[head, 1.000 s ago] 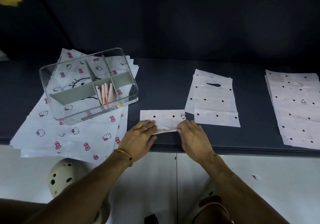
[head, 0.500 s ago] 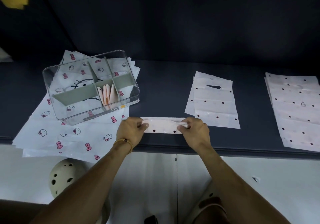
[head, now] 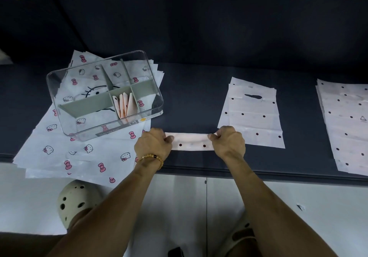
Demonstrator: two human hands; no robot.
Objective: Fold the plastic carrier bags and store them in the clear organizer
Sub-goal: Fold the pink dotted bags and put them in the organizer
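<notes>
Our dark table, the folded strip lying between our hands, cat-print bags left of them, dotted bags just right, another dotted stack further right.

A pale pink folded bag with dark dots lies as a narrow flat strip near the front edge of the dark worktop, pinched at both ends. Left of it the clear organizer (grey dividers inside) holds several folded pink bags upright in one middle compartment. Unfolded dotted bags lie flat in a stack to the right, with another stack farther right.
</notes>
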